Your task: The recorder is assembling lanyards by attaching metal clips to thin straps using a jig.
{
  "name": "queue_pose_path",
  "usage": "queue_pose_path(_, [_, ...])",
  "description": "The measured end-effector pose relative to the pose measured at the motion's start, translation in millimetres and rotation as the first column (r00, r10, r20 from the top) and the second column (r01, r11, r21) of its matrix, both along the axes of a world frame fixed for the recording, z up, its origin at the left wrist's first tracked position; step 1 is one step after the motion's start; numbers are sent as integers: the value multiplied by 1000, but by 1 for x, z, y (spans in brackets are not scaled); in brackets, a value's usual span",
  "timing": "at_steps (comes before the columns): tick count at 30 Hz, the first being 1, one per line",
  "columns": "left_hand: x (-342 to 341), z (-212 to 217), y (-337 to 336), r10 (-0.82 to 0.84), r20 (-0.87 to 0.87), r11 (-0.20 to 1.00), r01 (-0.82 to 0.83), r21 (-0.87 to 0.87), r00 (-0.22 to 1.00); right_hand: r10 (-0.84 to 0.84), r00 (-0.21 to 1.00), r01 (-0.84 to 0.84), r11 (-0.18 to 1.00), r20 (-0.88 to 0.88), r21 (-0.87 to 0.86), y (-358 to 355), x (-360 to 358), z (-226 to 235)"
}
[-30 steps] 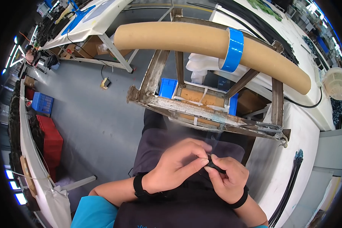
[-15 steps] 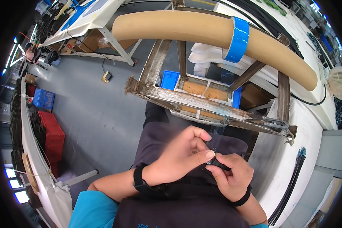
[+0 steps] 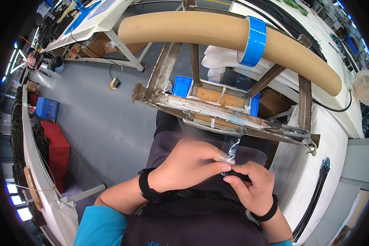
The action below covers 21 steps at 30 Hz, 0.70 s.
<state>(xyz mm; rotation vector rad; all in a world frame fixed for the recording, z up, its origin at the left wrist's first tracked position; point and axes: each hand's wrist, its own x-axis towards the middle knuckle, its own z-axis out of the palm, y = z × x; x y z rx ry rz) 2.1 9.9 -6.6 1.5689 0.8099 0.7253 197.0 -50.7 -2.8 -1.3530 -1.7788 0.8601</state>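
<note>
My left hand (image 3: pixel 188 164) and my right hand (image 3: pixel 252 184) meet over my lap, fingertips pinched together. Between them is a clear plastic film or small bag (image 3: pixel 232 147) that sticks up above the fingers, and a small dark object (image 3: pixel 238 177) sits under my right fingers; I cannot make out what it is. Both wrists wear black bands. Just beyond the hands is a worn metal frame (image 3: pixel 217 112) that carries a long tan cardboard tube (image 3: pixel 184 28) with a roll of blue tape (image 3: pixel 254 41) slid onto it.
A white table (image 3: pixel 315 172) runs along my right, with a black cable bundle (image 3: pixel 315 192) on it. Blue bins (image 3: pixel 182 86) sit under the frame. Red crate (image 3: pixel 57 147) and blue crate (image 3: pixel 47 108) stand on the grey floor at left. Another person (image 3: pixel 30 59) works far left.
Both hands have stayed pinched together and shifted slightly. The clear film now stands up above the fingers, where earlier only the dark object showed.
</note>
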Motion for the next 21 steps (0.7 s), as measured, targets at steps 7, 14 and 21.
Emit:
queue_pose_path(7, [-5, 2, -7, -40, -148, 992, 57, 111, 988, 26, 995, -43, 984, -101, -174, 8, 5, -1])
queue_pose_path(14, [-1, -3, -15, 54, 34, 914, -36, -404, 998, -27, 1000, 27, 998, 4, 54, -3, -2, -8])
queue_pose_path(21, [5, -3, -6, -2, 47, 867, 25, -499, 999, -3, 996, -22, 955, 85, 295, -13, 1, -19])
